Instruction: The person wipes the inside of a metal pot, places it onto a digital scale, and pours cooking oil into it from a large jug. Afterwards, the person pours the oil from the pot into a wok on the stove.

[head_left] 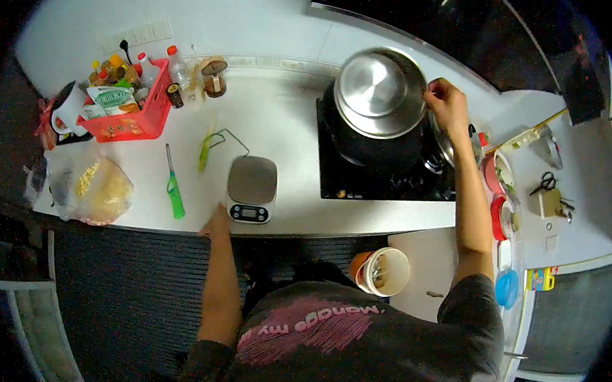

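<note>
Holding pot (376,90) edge: right hand (450,109); left hand (217,225) at counter (294,173) edge.

On my worktop (293,110), left: red basket (140,126) packed with bottles and packets | red-capped clear bottle (178,71) beside it | green-handled lighter (175,195) lying loose | plastic bag (99,191) near my edge || my right: black-handled scissors (545,182), blue round item (506,289)
</note>
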### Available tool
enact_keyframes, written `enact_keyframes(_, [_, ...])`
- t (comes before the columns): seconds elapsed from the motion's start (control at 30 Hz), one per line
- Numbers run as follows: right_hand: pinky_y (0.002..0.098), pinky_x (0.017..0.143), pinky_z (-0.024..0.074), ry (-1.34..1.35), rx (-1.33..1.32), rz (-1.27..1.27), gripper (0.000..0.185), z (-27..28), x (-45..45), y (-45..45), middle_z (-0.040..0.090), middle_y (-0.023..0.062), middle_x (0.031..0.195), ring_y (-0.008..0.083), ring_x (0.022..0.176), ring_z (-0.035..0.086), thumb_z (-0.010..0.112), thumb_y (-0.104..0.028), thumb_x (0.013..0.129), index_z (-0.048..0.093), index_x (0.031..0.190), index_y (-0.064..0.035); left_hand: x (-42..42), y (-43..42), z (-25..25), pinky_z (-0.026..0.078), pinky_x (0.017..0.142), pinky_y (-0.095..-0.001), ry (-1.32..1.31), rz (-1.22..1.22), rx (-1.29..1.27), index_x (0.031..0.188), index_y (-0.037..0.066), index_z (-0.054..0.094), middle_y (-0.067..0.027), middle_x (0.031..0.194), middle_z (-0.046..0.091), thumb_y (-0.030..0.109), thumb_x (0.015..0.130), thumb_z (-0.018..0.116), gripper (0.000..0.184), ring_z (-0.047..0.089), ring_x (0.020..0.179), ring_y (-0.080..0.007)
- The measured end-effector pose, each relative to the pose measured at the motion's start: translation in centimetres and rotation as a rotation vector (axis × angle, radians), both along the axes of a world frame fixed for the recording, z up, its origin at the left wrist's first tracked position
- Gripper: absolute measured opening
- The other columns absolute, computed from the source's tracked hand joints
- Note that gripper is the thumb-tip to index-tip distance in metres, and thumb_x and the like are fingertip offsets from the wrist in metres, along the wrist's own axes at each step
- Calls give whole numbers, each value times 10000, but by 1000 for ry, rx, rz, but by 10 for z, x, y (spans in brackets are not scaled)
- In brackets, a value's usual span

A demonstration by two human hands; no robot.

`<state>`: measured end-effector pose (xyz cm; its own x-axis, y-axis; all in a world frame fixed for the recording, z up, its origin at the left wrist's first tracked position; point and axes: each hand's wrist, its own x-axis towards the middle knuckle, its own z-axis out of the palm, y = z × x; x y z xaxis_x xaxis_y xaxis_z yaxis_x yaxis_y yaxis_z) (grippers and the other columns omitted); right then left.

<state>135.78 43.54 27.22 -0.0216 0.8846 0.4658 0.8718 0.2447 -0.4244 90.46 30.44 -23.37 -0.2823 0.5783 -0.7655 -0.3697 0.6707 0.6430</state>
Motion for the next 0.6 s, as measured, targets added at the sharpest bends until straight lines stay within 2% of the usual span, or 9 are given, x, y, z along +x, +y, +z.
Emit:
enact_keyframes(0.07, [275,564,439,182,-17,93,133,10,-18,-22,585,59,636,140,587,555,618,-131,728,585,774,-11,-2,-18,15,334,959,-382,-62,-11,142,1320,-31,146,-186,1348,294,421,814,560,795,381,1159,-301])
enact_keyframes(0.13, [210,535,407,369,-18,192,117,27,-52,-53,526,-10,616,55,576,482,623,-107,744,566,746,-4,-9,-37,37,335,954,-382,-1,12,282,1324,-31,203,-180,1341,310,413,829,544,748,386,1152,-295])
enact_keyframes(0.2, [205,531,403,472,-5,262,136,39,-79,-80,528,-8,620,57,575,487,631,-119,751,561,742,-3,-15,-53,75,332,956,-377,195,68,425,1313,-32,260,-171,1329,335,378,833,553,696,396,1146,-287])
enact_keyframes(0.3, [194,525,398,545,-22,317,156,57,-112,-117,527,-8,625,53,565,484,641,-130,760,555,746,-1,-12,-71,166,321,970,-360,584,201,666,1277,-35,346,-156,1304,388,282,825,602,608,418,1138,-273])
enact_keyframes(0.37, [195,522,398,555,-17,327,149,66,-127,-137,526,-9,628,55,558,483,640,-126,760,558,757,-1,-1,-77,281,322,975,-349,532,68,885,1254,-37,379,-164,1267,429,224,862,547,501,413,1162,-268])
enact_keyframes(0.43, [194,522,404,573,-27,350,139,71,-136,-151,525,-13,630,57,557,488,638,-120,758,558,763,-6,8,-87,373,317,984,-357,703,-2,1051,1240,-24,411,-161,1269,430,233,889,505,445,392,1189,-280])
enact_keyframes(0.5, [193,524,407,591,-33,367,135,78,-143,-166,524,-14,628,56,559,491,637,-117,757,556,759,-9,17,-96,426,325,974,-384,717,78,1361,1216,-29,442,-161,1250,454,312,891,495,475,389,1189,-283])
enact_keyframes(0.6, [189,521,404,575,-36,363,126,84,-145,-183,526,-14,629,51,555,485,634,-110,755,555,750,-12,23,-114,479,318,994,-400,1100,-3,1555,1229,-41,437,-178,1256,450,409,911,405,552,419,1180,-272])
